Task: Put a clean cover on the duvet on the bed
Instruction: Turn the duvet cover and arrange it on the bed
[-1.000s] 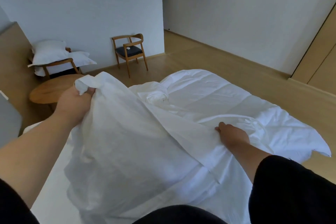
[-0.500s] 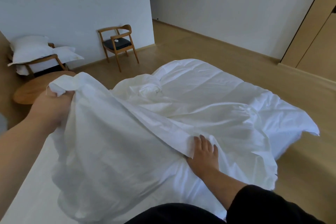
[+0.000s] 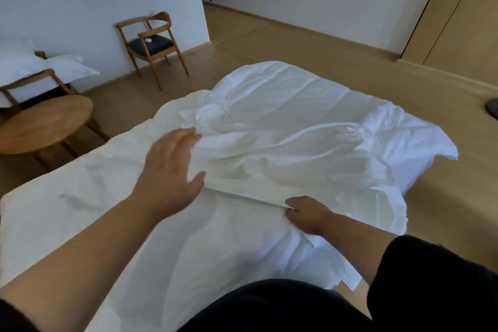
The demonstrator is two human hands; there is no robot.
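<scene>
Hands on duvet cover [image 3: 269, 159], spread on bed [image 3: 35, 197].
Left hand [image 3: 169, 170] open, fingers spread, touching cover; right hand [image 3: 307, 213] pinching folded hem. Right fingertips hidden in fabric.

Wooden chair [image 3: 152, 44], round table [image 3: 44, 124], pillows [image 3: 24, 65]

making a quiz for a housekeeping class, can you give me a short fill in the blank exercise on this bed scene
1. The left hand hovers with its fingers ____.
2. The right hand grips a folded ____ of the white cover.
3. The wooden chair by the wall has a ____ seat cushion.
4. The round table is made of ____.

Missing words: spread; edge; dark; wood
</scene>
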